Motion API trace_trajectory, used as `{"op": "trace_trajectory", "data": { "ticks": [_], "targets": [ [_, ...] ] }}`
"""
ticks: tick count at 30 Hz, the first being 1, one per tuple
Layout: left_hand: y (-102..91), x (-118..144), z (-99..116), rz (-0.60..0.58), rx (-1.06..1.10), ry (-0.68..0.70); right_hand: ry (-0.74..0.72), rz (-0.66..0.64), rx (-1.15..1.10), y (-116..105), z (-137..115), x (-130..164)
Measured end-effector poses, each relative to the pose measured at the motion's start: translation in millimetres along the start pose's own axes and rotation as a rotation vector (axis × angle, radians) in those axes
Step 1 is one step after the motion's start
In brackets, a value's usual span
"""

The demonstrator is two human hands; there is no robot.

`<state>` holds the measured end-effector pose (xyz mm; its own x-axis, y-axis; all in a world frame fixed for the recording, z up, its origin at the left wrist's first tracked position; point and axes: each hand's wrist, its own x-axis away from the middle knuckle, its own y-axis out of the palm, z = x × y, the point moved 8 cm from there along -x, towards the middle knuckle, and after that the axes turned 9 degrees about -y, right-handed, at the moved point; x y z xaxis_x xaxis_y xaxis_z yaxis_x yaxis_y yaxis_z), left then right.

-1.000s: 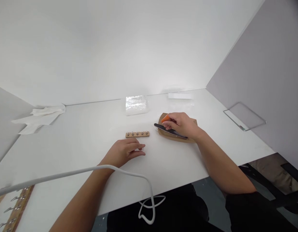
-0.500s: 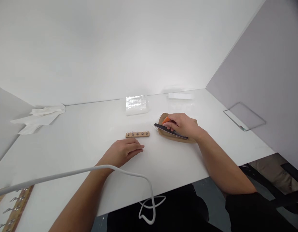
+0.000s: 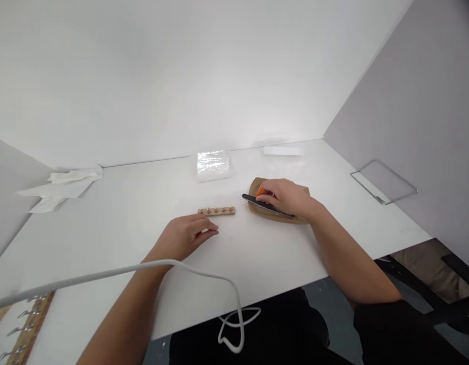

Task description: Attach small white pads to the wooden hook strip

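My left hand (image 3: 185, 235) rests on the white table just in front of a small wooden strip (image 3: 216, 211) with several metal pegs standing up along it. Its fingers are loosely curved, a slight gap shows between thumb and fingertips, and nothing is visible in them. Over a brown wooden tray (image 3: 258, 183), my right hand (image 3: 285, 196) is closed on a small orange piece (image 3: 261, 190), mostly covered by the fingers. A long, narrow black bar (image 3: 267, 205) lies slanting across the tray right below those fingers. Small whitish bits show by the tray's left edge.
Toward the back lie a clear plastic packet (image 3: 215, 165) and a white block (image 3: 283, 151). Crumpled tissue (image 3: 67, 185) is at the left; a thin wire frame (image 3: 384, 182) leans at the right wall. A white cable (image 3: 162, 263) crosses in front. A pegged wooden rail (image 3: 31, 327) sits lower left.
My left hand has drawn back a little to the left, away from the right end of the pegged strip. My right hand keeps its grip over the tray, barely shifted.
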<state>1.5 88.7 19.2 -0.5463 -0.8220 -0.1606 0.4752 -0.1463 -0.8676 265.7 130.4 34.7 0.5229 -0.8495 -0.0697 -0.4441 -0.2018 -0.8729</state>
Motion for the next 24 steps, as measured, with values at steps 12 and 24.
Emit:
{"op": "trace_trajectory", "data": {
  "ticks": [12,24],
  "targets": [
    [4.3,0.1,-1.9,-0.052,0.023,0.024,-0.133,0.023,-0.01,15.6,-6.6,-6.1],
    [7.3,3.2,6.2,-0.034,-0.087,0.09,-0.221,0.001,-0.144,26.9,-32.7,-8.4]
  ]
}}
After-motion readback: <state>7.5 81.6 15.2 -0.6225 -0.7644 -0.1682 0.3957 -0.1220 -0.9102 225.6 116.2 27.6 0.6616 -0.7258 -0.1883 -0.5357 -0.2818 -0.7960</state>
